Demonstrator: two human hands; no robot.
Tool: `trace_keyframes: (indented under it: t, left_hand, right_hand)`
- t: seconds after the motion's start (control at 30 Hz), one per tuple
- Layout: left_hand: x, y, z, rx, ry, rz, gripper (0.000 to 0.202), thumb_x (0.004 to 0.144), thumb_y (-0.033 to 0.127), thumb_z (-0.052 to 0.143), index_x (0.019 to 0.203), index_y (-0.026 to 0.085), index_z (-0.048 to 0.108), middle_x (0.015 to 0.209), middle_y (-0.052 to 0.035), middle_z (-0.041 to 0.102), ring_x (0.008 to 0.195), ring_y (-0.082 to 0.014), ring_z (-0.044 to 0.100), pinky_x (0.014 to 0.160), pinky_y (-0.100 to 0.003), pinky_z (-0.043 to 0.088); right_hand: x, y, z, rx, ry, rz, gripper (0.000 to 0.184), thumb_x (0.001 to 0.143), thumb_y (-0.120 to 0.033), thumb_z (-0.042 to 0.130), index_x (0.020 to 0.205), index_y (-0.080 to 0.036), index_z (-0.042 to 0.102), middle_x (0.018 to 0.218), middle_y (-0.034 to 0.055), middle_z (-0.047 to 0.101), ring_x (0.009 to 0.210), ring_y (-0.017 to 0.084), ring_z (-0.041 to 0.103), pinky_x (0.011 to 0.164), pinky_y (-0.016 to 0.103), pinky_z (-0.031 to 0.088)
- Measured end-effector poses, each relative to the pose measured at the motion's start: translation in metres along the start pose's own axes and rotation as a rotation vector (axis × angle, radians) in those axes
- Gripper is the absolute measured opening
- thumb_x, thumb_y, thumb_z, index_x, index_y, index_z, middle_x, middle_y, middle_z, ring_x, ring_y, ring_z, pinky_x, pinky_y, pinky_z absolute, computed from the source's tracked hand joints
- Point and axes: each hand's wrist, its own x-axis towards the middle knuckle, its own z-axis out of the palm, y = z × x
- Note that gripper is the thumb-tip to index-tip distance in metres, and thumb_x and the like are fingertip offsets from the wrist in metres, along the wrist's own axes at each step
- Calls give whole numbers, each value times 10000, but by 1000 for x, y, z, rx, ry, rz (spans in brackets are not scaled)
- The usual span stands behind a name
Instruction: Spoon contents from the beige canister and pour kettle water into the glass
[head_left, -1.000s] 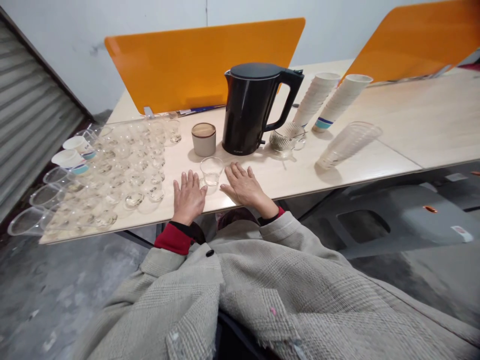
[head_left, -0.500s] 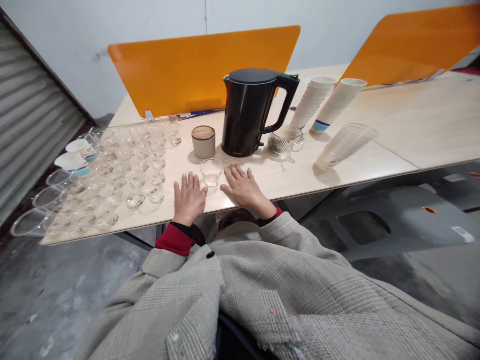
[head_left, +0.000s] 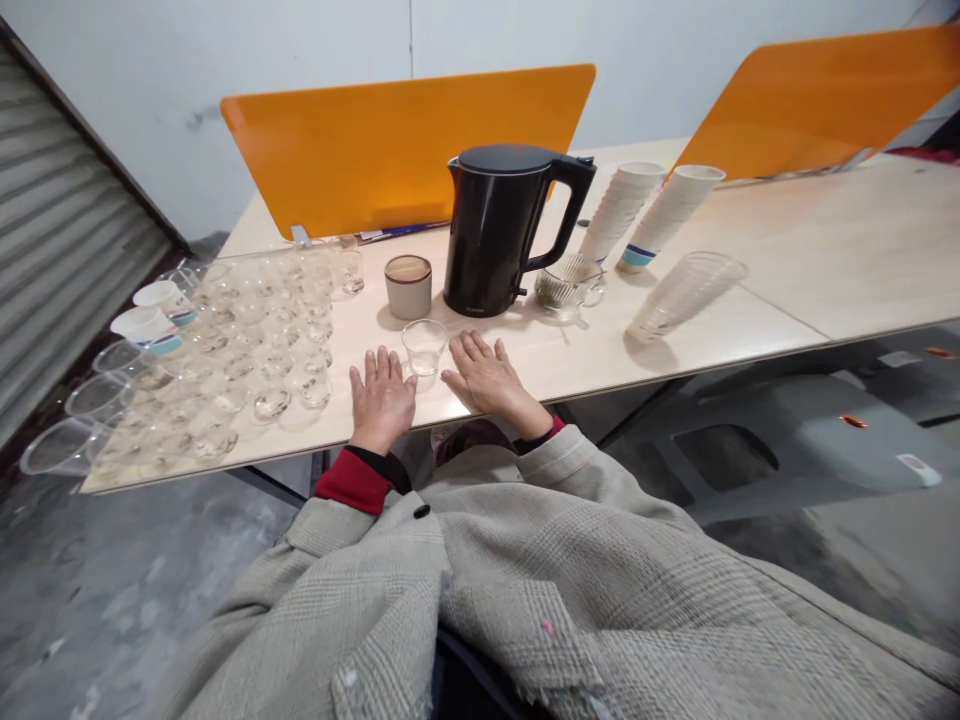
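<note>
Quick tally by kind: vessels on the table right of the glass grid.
black kettle: 1
beige lidded jar: 1
lone small glass: 1
glass pitcher: 1
paper cup stacks: 2
clear plastic cup stack: 1
Total: 7

Even soft daylight, faint shadows, sharp centre (edges warped)

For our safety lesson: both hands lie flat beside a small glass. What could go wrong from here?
1. The small glass stands close between the left hand and right hand, near the table edge; a careless move could tip it.
2. The clear cups crowd the left side, some at the edge; a sleeve might sweep them off.
3. The kettle stands just behind the glass; a reaching arm might knock it.
</note>
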Motion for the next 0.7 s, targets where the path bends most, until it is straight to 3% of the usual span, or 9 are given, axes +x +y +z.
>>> trace_keyframes:
  t: [0.7]
  left_hand:
    - [1, -3, 3, 0, 10, 14, 685, 1129, 393, 259, 1720, 51, 329, 1834, -177, 251, 1721, -377, 216, 1384, -644, 201]
  right_hand:
    - [0, 1, 2, -6, 14, -7, 739, 1130, -472, 335, 1731, -44, 297, 1841, 230, 186, 1730, 383, 152, 1362, 696, 144]
